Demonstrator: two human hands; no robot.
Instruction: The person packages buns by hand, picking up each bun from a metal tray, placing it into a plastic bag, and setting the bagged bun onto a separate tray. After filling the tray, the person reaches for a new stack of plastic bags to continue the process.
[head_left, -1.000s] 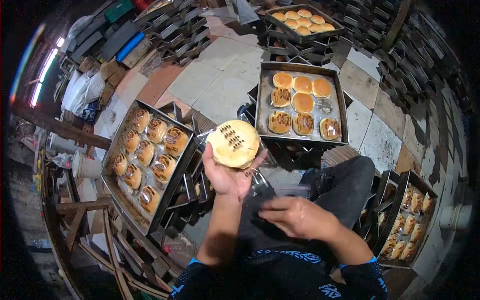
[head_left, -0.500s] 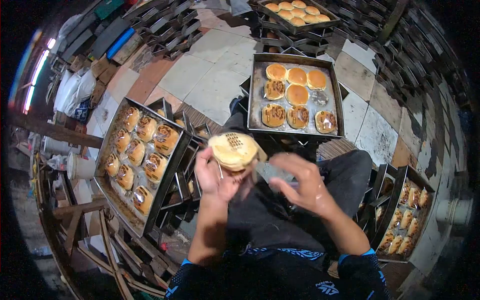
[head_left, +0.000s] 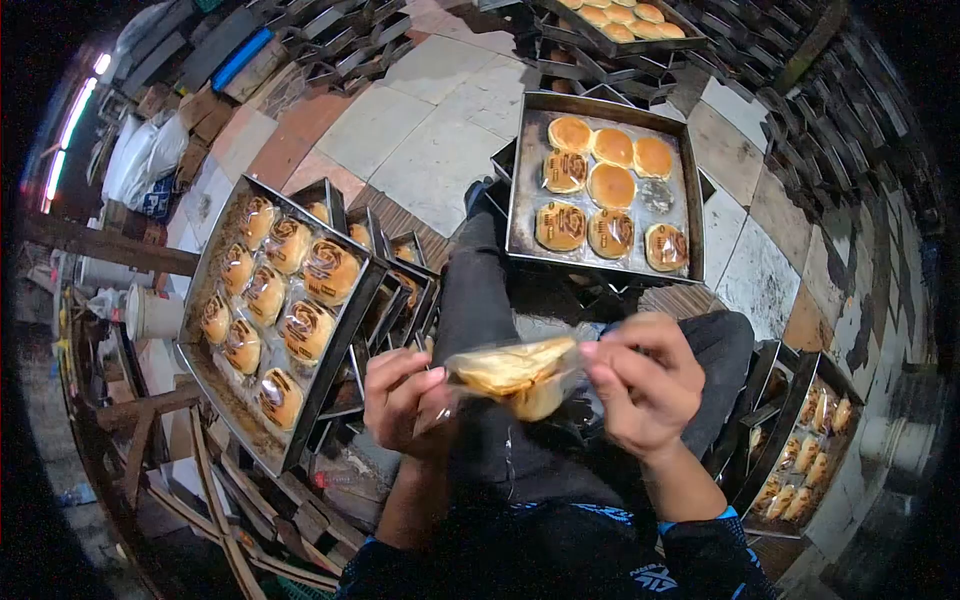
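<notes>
Both my hands are up in front of my lap, closed on one round bun (head_left: 515, 372) that sits partly inside a clear plastic bag (head_left: 470, 385). My left hand (head_left: 400, 400) pinches the bag's left end, fingers curled over the film. My right hand (head_left: 645, 385) grips the right end, thumb and fingertips clamped on the plastic where it meets the bun's edge. The bun is tilted, nearly edge-on to me, pale yellow, held in the air between the two hands, above my dark trousers.

Left of me: a large metal tray (head_left: 200, 350) set at a slant, holding wrapped buns (head_left: 305, 330) with brown printed tops, in rough rows. The tray rests on a stack of dark empty tins (head_left: 395, 300).

Ahead, just past my knee: a second tray (head_left: 525, 200) with a mix. Three bare buns (head_left: 612, 147) in the far row, one bare bun in the middle, and wrapped ones (head_left: 560, 225) along the near row and left side. One spot on its right side holds what looks like an empty wrapper, hard to tell.

Farther off at the top: another tray of bare buns (head_left: 625, 20), on more stacked tins.

Lower right: a narrow tray (head_left: 770, 440) with small wrapped buns (head_left: 815, 445), partly hidden by my leg.

Floor (head_left: 430, 150) is pale tile, worn.
</notes>
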